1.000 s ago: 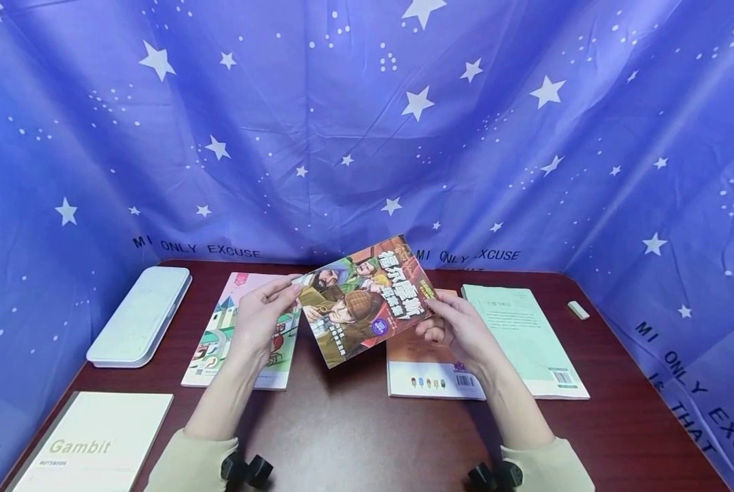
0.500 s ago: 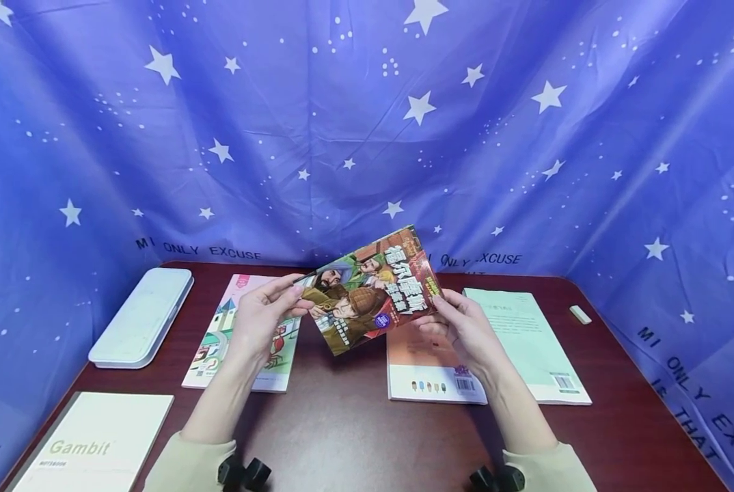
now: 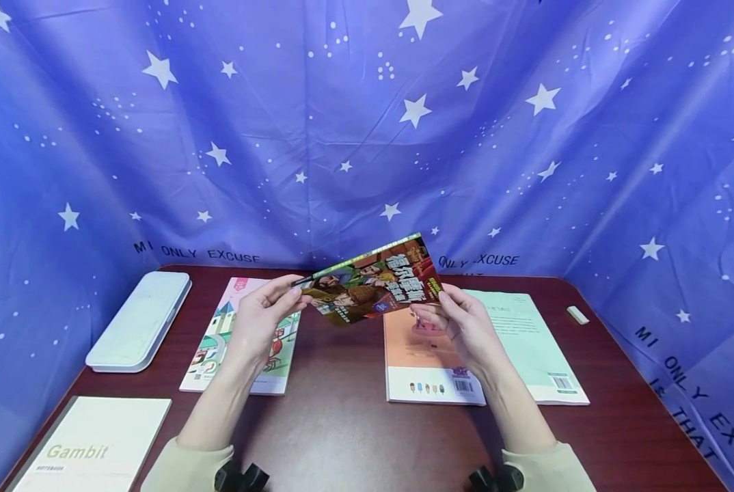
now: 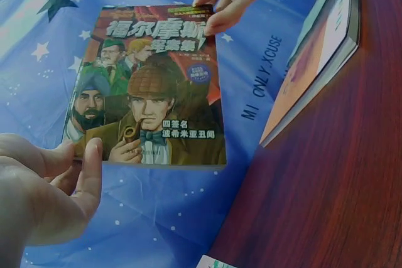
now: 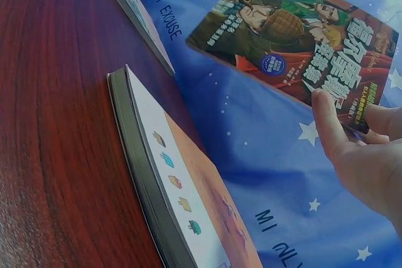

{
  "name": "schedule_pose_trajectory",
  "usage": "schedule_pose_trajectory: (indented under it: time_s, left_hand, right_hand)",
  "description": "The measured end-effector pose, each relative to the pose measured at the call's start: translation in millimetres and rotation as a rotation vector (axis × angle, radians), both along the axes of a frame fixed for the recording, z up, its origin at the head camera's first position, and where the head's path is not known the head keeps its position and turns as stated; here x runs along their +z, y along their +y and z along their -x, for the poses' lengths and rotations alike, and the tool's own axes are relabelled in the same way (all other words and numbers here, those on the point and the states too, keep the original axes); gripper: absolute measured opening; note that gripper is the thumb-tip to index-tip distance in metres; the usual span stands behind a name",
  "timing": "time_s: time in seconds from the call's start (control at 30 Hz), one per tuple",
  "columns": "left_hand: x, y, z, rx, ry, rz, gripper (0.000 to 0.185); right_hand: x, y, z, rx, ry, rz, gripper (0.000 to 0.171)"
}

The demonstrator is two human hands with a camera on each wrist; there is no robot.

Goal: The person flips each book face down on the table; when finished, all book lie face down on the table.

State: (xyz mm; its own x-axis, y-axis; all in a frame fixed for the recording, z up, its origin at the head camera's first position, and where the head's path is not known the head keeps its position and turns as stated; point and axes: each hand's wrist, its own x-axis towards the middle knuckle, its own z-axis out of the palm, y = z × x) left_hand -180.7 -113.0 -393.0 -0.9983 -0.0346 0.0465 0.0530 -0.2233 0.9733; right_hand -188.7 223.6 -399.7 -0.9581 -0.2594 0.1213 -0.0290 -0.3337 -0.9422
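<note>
A paperback book (image 3: 373, 283) with an illustrated brown-and-red cover is held above the table, turned sideways and tilted so its spine edge shows along the top. My left hand (image 3: 265, 318) pinches one end between thumb and fingers. At the other end my right hand (image 3: 465, 324) pinches the title corner. The left wrist view shows the same book (image 4: 147, 92) face on, with a pipe-smoking figure in a checked cap. In the right wrist view, the thumb and fingers of my right hand (image 5: 364, 149) clasp the corner of the book (image 5: 289, 36).
On the dark red table (image 3: 342, 424) lie a picture book (image 3: 281, 369) at left, an orange-and-white book (image 3: 404, 355) and a pale green book (image 3: 533, 348) at right. A white case (image 3: 139, 321), a Gambit notebook (image 3: 96, 437) and an eraser (image 3: 578, 315) lie farther out. A starry curtain (image 3: 367, 137) stands behind.
The held book has tipped, so its cover looks flatter and its spine edge now shows. Its right end shifted slightly right along with my right hand. Both hands keep their grip.
</note>
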Motion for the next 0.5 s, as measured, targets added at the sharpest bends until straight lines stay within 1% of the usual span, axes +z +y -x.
schedule_pose_trajectory:
  time_s: [0.17,0.3,0.4,0.5]
  left_hand:
    - [0.6,0.0,-0.6,-0.002,0.004,-0.003,0.038]
    - [1.5,-0.1,-0.9,-0.007,0.008,-0.023,0.040]
    - [1.3,-0.3,-0.8,-0.023,0.019,-0.061,0.041]
    - [1.2,-0.9,-0.7,-0.039,0.021,-0.128,0.038]
  right_hand:
    - [0.1,-1.5,1.1,0.001,0.011,0.066,0.026]
    - [1.3,-2.3,1.7,0.011,0.025,0.133,0.030]
    - [2.2,-2.1,1.3,0.010,0.021,0.168,0.033]
    - [3.1,-2.3,1.1,0.000,0.002,0.201,0.033]
